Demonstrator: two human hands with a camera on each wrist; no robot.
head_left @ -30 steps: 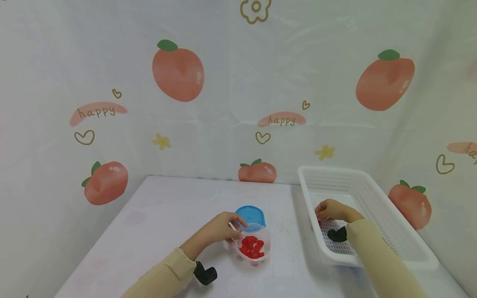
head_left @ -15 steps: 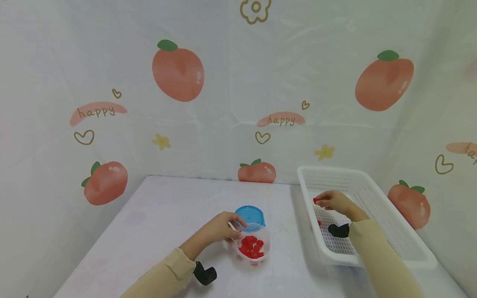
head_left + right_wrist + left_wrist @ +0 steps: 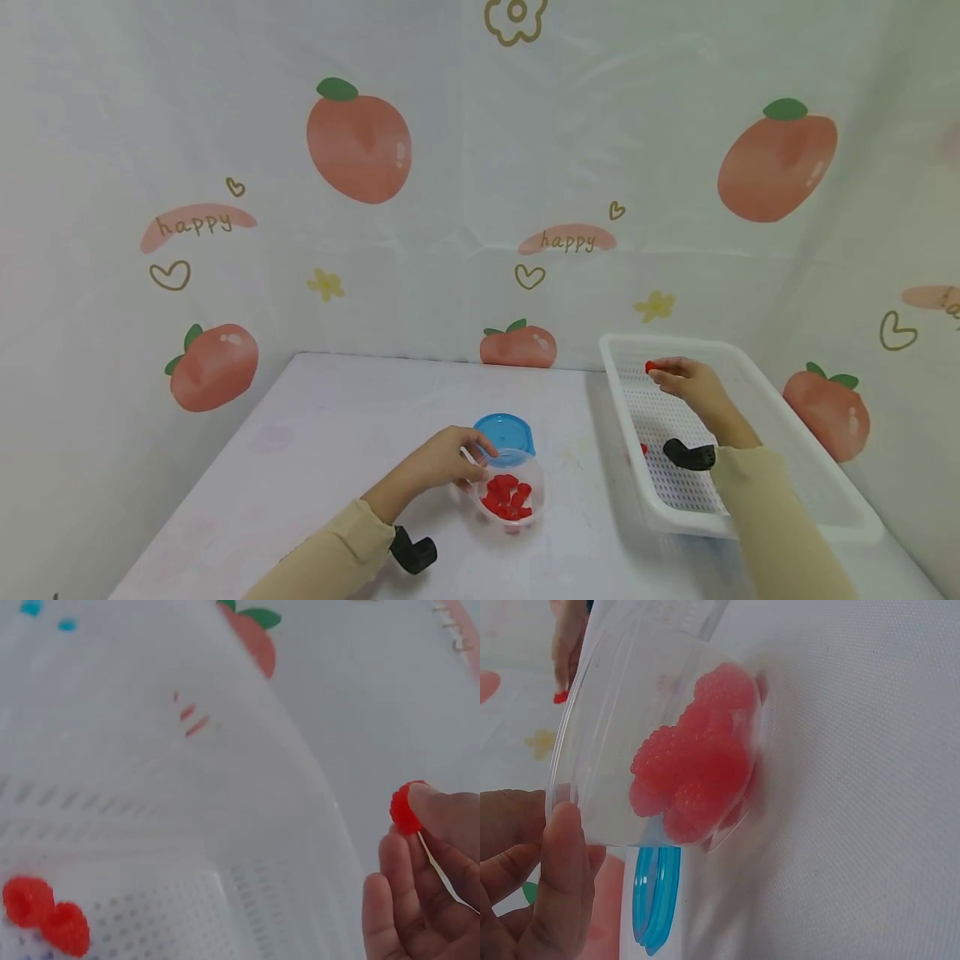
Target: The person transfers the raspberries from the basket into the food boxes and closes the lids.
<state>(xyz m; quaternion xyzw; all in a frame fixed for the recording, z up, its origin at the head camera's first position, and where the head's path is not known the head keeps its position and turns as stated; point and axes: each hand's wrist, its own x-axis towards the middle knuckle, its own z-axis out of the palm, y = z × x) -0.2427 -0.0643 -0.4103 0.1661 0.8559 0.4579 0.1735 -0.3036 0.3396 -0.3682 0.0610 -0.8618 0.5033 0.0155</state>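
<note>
My left hand [image 3: 442, 460] pinches the rim of a clear plastic tub [image 3: 607, 750] between thumb and fingers. Several red raspberries [image 3: 697, 761] lie at the bottom of that tub, which stands on the table. Over the far left part of a white basket, my right hand [image 3: 699, 390] is raised, holding one raspberry [image 3: 403, 810] between thumb and fingertips. Two more raspberries [image 3: 28, 901] rest side by side on the floor of the white basket [image 3: 787, 425]; the head view shows only a bit of red by its left wall.
A blue lid [image 3: 504, 433] lies just behind the tub. The white table [image 3: 360, 400] backs onto a fruit-printed cloth [image 3: 435, 275]. Black wrist devices sit at the left cuff and right cuff. The basket's raised walls surround the space below the right hand.
My right hand has lifted from low inside the basket, away toward its far end, with a raspberry in its fingers. The left hand and tub have stayed put.
</note>
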